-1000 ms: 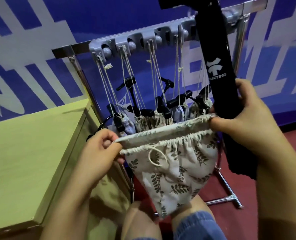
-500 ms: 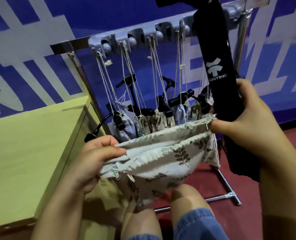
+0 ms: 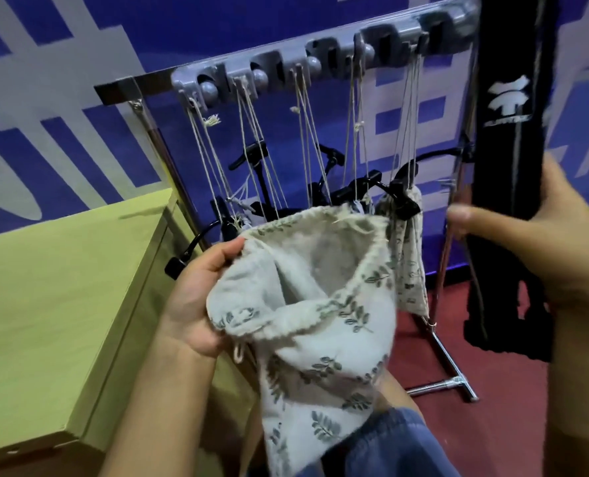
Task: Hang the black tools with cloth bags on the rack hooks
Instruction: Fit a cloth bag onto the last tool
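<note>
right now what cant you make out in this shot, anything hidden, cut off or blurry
- Head view: the top of the black tool is cut off by the upper edge.
- Its white logo is too blurred to read.
- The inside bottom of the leaf-print bag is hidden by its own folds.
- The right hand is partly behind the tool.
- The hung tools are partly hidden behind the bag and strings; the count is unclear.

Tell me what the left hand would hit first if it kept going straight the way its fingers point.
The left hand points up and right, into the leaf-print cloth bag it already grips. Beyond that, probably the hanging black tools under the rack hooks; depth is unclear.
</note>
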Tool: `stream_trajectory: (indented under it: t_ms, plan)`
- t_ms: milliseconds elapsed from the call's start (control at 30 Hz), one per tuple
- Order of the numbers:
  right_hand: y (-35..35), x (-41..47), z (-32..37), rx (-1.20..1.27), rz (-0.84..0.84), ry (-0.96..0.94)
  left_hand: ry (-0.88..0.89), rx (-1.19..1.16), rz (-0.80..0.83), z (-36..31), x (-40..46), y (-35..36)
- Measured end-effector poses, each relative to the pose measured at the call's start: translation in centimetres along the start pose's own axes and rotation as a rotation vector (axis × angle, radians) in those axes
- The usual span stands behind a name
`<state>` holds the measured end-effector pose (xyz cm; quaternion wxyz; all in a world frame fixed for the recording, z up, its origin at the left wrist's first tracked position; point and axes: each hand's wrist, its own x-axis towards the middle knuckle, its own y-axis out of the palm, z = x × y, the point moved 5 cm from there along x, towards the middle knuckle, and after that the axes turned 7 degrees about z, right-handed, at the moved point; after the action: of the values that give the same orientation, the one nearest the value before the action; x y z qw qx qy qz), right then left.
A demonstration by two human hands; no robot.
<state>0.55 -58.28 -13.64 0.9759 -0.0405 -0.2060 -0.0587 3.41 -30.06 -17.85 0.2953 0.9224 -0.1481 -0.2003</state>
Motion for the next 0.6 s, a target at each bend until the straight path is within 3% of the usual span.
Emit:
stream_trajectory:
  t_ms: [233,367,467,600]
  plan:
    - [3.6,1.1,1.2,0.512,-0.129,-0.141,0.033,0.351,-0.108,3.1,1.3,3.0]
    - [7.9,1.3,-0.7,0.432,-0.043,-0.126,0.107,0.45,0.038,2.8,0.9,5.0]
    - [9.5,0.7,-2.6,0.219,0.072,-0.074,0.109,0.473,0.156,2.5,0.6,6.1]
    - [11.0,-0.2,-5.3,0.043,0.3,0.036,0.196,0.526,0.145,2.4,0.8,6.7]
